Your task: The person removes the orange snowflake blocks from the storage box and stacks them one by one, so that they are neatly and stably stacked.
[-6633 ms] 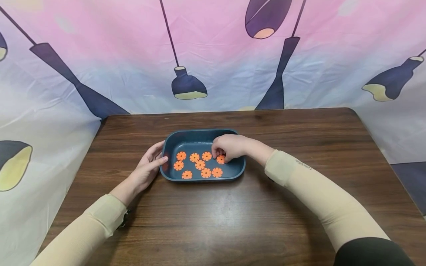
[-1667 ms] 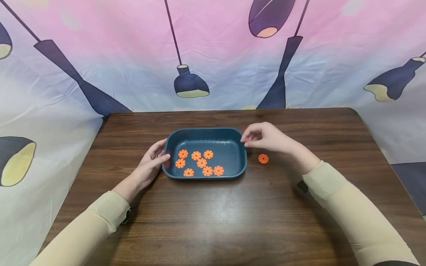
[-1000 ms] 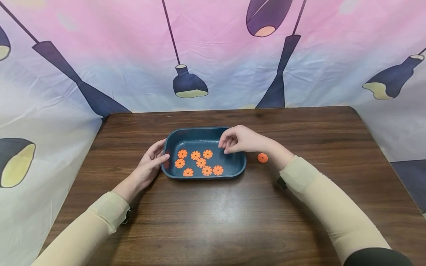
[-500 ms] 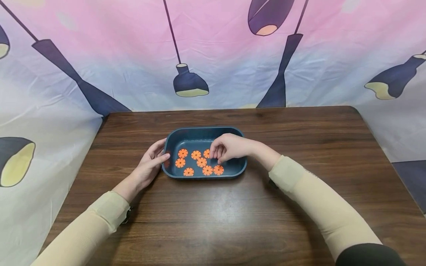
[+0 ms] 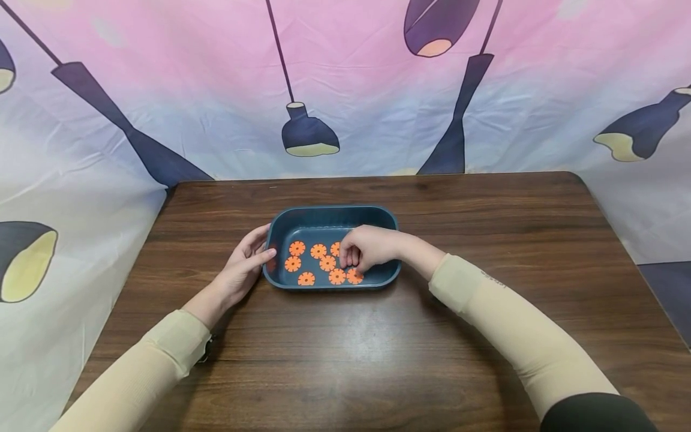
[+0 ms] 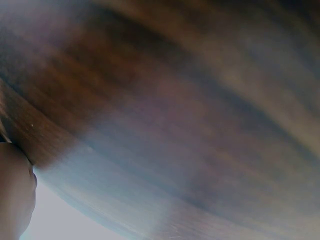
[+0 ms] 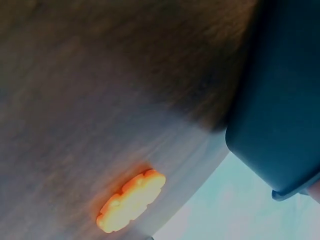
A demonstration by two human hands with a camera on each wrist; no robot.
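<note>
A dark blue rectangular tray (image 5: 332, 207) with rounded corners holds several flat orange notched discs (image 5: 293, 264), each with a small centre hole. My left hand (image 5: 237, 270) grips the tray's left end, thumb over the rim and fingers outside. Inside the right part of the tray is my right hand (image 5: 372, 246), fingers bent downward. Its thumb and fingers are at the far edge of a notched disc (image 5: 354, 276) near the front wall; whether they pinch it is unclear. In the right wrist view another notched disc (image 7: 131, 201) lies on the table outside the tray.
The tray stands on a dark brown wooden table (image 5: 324, 360). Behind the table hangs a pink and blue cloth (image 5: 356, 90) printed with lamps. In the head view my right forearm covers the loose disc.
A disc left the tray for the table on its right. My right hand then moved back left into the tray and down to a disc by the front wall. My left hand keeps its hold.
</note>
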